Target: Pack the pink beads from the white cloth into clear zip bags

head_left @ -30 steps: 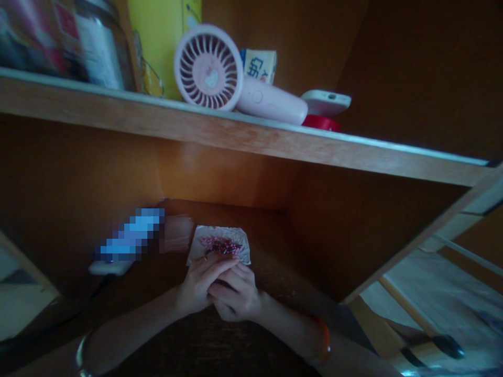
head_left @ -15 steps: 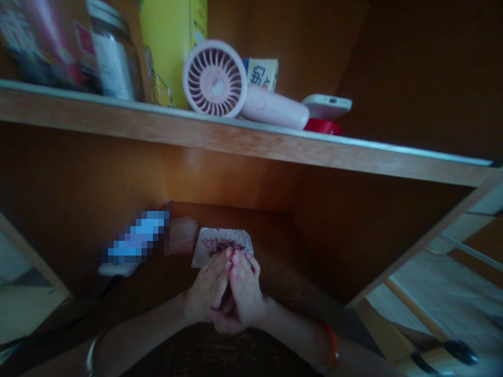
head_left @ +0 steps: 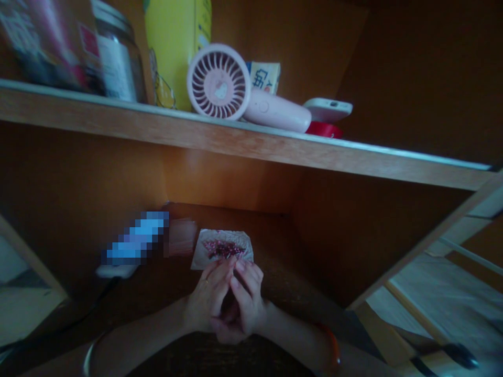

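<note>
My left hand [head_left: 206, 298] and my right hand [head_left: 249, 298] meet fingertip to fingertip at the front edge of a pale crinkled sheet [head_left: 199, 257]. Both are closed in a pinch, with the lower fingers touching underneath. What the fingertips hold, if anything, is too small and dim to make out. On the sheet, just beyond the fingers, lies a scattered pile of small pink and dark red beads [head_left: 222, 247]. A transparent flat packet or box [head_left: 181, 236] lies left of the sheet.
A phone with a blurred screen [head_left: 137, 238] leans at the left, a cable running from it. Above crosses a shelf edge [head_left: 243, 144] bearing a pink handheld fan [head_left: 218, 84], a jar [head_left: 118, 63], a yellow container [head_left: 173, 47], a small carton [head_left: 267, 76] and a white device [head_left: 328, 107].
Both hands have drawn slightly down and back, uncovering more of the beads. The right fingers have shifted, and a wider gap shows between the two hands. The sheet stays in place.
</note>
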`<action>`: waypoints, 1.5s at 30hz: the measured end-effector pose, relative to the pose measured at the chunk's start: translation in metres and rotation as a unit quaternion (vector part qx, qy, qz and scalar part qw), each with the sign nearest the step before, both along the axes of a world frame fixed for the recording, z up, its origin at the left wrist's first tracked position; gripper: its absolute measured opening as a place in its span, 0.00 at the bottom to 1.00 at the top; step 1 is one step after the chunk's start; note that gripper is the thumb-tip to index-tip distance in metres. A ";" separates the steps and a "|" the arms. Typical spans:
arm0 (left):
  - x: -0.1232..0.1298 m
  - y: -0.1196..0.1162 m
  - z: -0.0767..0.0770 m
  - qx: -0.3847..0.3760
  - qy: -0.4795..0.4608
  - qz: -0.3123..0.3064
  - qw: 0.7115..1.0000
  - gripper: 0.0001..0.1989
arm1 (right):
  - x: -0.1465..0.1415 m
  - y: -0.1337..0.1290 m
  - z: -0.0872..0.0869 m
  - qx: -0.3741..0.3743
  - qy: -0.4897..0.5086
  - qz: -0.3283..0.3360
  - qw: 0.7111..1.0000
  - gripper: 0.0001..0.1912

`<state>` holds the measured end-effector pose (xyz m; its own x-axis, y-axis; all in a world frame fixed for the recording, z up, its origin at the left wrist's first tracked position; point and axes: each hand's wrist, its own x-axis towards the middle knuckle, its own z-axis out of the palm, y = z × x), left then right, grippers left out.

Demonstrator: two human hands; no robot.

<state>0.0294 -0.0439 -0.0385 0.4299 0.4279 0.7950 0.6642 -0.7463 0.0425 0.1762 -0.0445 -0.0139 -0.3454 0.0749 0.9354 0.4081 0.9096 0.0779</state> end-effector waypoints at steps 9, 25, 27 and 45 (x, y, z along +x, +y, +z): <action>0.028 -0.005 0.025 0.102 0.063 0.144 0.982 0.27 | -0.003 0.002 0.011 -0.207 0.019 0.002 0.978 0.42; 0.038 -0.007 0.022 0.067 0.090 0.221 0.969 0.31 | -0.008 0.017 0.008 -0.310 0.079 0.034 0.947 0.35; 0.038 -0.008 0.023 0.070 0.091 0.222 0.968 0.31 | -0.009 0.017 0.013 -0.323 0.089 0.060 0.940 0.33; 0.040 -0.010 0.027 0.075 0.091 0.244 0.962 0.32 | -0.005 0.024 0.020 -0.383 0.105 0.173 0.901 0.23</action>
